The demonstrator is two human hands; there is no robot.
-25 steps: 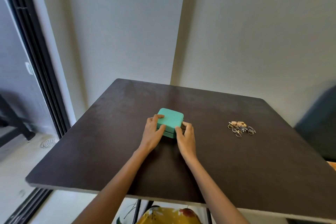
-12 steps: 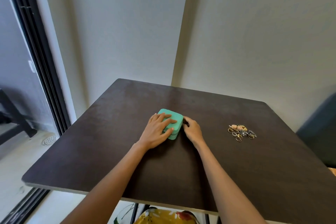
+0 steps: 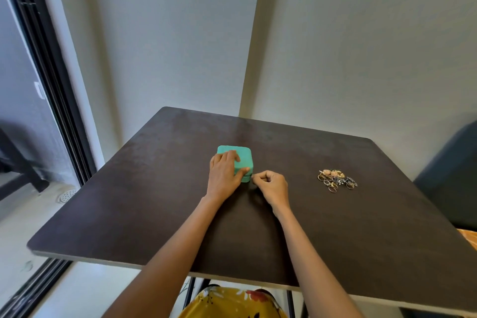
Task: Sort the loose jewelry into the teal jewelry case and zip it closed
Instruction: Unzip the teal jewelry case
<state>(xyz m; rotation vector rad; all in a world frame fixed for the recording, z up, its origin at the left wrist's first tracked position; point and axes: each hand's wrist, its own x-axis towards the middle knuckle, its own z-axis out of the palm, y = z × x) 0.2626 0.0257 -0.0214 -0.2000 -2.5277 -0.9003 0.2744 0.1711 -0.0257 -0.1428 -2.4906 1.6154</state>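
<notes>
Clothing: a yellow flowered cloth shows at the near edge, under the table.
Table: a dark brown table carries everything; its near edge runs across the bottom of the view.
Left hand: the left hand lies on top of the case with straight fingers, thumb along the near right corner. Half a second ago it covered more of the lid; now it sits more to the left and near side.
Right hand: the right hand is at the near right corner of the case, fingers curled, thumb and forefinger pinched together. It seems to pinch the zipper pull, but the pull is too small to see surely. One second ago it lay flat at the front of the case.
Case: the teal case stands closed at the middle of the table.
Meaning: I judge that the zipper is being opened; no sorting is done yet.
Jewelry: the pile of rings lies well apart, to the right of the case.
Room: pale walls meet in a corner behind the table; a dark window frame is at the left, a dark seat at the right.
</notes>
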